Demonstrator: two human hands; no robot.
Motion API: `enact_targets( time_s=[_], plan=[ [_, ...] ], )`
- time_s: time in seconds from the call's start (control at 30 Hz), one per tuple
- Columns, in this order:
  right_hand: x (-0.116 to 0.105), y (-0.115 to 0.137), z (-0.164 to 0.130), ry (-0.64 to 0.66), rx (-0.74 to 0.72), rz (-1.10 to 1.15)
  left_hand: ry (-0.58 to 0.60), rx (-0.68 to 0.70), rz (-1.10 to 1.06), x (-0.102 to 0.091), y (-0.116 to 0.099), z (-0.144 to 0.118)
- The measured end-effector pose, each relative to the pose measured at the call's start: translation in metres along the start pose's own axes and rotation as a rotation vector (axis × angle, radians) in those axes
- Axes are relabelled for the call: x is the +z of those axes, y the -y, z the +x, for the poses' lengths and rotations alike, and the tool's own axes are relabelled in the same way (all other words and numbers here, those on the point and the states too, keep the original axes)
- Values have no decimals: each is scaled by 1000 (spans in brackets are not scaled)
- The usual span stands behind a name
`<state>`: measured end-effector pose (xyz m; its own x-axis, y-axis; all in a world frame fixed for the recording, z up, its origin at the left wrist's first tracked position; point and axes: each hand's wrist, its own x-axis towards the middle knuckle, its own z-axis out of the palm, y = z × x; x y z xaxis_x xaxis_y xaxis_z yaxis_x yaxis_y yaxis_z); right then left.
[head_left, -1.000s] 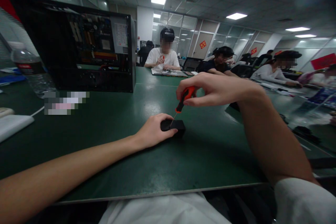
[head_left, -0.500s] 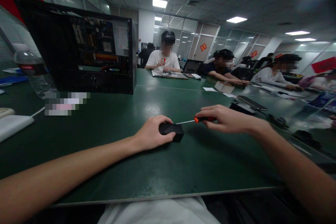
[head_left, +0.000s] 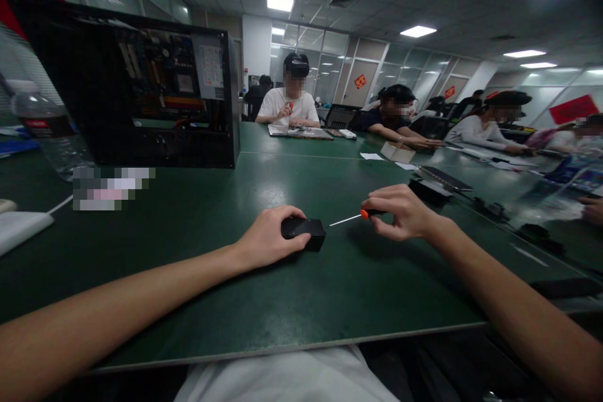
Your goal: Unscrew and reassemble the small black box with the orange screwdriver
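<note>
1 black box [head_left: 306, 230] (left hand [head_left: 268, 239] on it), 1 screwdriver [head_left: 358, 216] in right hand [head_left: 400, 212].

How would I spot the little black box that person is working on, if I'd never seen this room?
Start at the big green table and the open computer case at its far left. Nearer the seated person, the left hand rests on a small black box. It is the only thing with a thin screwdriver, orange-handled, lying just to its right.

Green table [head_left: 330, 301], glass partition walls [head_left: 330, 69], tiled ceiling with lit panel lights [head_left: 279, 2].
</note>
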<state>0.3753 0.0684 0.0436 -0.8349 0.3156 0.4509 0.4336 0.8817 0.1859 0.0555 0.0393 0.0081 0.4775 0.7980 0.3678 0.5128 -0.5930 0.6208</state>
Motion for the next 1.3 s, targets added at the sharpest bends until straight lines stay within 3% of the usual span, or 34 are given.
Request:
enact_targets(
  time_s=[0.37, 0.7, 1.07, 1.3],
  plan=[
    [10, -1, -2, 34, 15, 39, -7, 9, 9, 1, 3, 0],
    [2, 2, 1, -3, -14, 22, 9, 36, 1, 1, 1, 2],
    [38, 7, 5, 65, 110, 285, 11, 44, 15, 3, 5, 2],
    [49, 19, 13, 62, 105, 298, 23, 71, -8, 2, 7, 3]
  ],
)
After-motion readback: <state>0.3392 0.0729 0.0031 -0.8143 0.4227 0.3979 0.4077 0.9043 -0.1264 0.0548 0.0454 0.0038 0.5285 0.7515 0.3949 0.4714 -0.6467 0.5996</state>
